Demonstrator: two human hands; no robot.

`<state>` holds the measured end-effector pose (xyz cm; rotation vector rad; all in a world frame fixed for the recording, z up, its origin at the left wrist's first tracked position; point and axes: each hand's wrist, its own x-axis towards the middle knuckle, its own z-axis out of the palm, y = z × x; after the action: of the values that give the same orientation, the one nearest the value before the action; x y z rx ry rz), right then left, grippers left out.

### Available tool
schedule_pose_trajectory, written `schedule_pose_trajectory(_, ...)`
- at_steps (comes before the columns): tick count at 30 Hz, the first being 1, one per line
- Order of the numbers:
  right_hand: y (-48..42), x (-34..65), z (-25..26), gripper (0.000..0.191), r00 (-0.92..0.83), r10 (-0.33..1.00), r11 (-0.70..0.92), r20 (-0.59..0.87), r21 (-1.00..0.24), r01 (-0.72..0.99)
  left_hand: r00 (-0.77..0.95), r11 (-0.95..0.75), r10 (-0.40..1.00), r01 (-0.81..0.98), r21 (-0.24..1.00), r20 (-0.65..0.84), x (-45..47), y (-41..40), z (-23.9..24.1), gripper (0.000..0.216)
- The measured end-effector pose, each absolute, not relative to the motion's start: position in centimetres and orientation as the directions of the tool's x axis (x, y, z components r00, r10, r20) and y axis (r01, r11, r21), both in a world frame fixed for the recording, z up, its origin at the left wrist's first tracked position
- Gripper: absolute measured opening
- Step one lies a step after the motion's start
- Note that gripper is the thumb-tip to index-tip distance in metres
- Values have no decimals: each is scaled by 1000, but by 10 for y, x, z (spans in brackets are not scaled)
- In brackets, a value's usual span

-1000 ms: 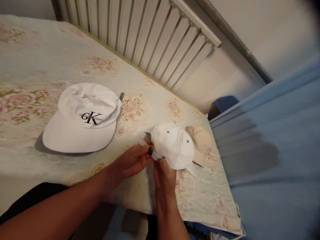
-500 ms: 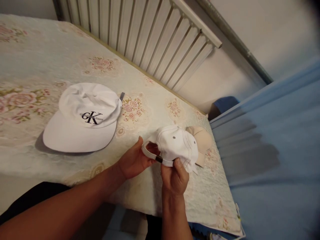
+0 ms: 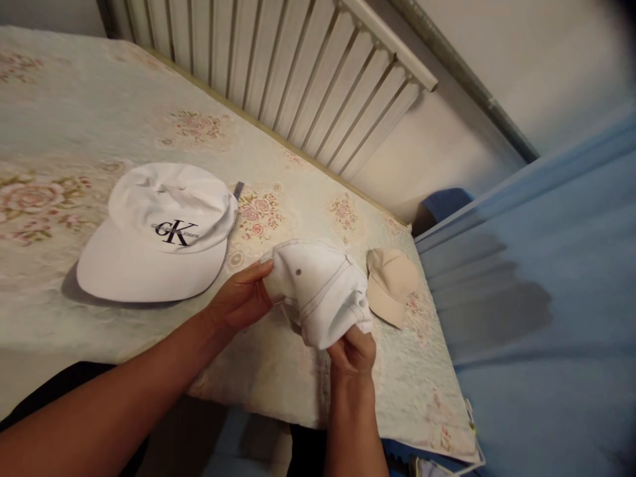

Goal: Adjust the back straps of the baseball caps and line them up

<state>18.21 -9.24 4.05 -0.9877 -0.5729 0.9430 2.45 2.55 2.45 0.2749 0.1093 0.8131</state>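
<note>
Strap side of the small white cap (image 3: 318, 291) faced the person before; now it is turned round and off the tan cap (image 3: 392, 285). The left hand (image 3: 238, 301) grips its side, the right hand (image 3: 354, 354) pinches it from below, above the near edge of the flowery cloth (image 3: 74, 99)

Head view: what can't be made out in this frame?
- small white cap: its inside and back, head view, hidden by its own folded cloth and by the left hand and right hand.
- large white cap: the small print across its logo, head view, too small to read.
- pale object at the bottom edge: head view, cut off by the frame.
</note>
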Motion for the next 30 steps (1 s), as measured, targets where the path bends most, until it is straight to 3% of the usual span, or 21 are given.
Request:
schedule_pose_trajectory(9, -82, 191, 50, 41, 571, 821, 375, -12, -742, -555, 770, 734, 632, -632, 249, 88, 24, 16, 22, 28)
schedule_pose_trajectory(12, -87, 183, 53, 56, 564, 825, 360, -35, -735, -574, 776, 741, 627, -622, 253, 73, 24, 15, 25, 21)
schedule_pose_trajectory(15, -91, 170, 54, 82, 420, 908, 278, 4, -754, -595, 754, 722, 653, -648, 244, 69, 23, 16, 29, 19)
schedule_pose_trajectory(17, -91, 159, 54, 88, 325, 945, 234, 41, -780, -581, 766, 734, 640, -633, 245, 61, 22, 17, 30, 19)
schedule_pose_trajectory(22, -83, 138, 55, 70, 452, 880, 381, 142, -779, -497, 767, 748, 639, -636, 191, 53, 17, 17, 29, 25)
schedule_pose_trajectory(30, -77, 163, 61, 43, 647, 760, 468, 55, -738, -487, 712, 687, 694, -699, 198, 106, 18, 16, 35, 24)
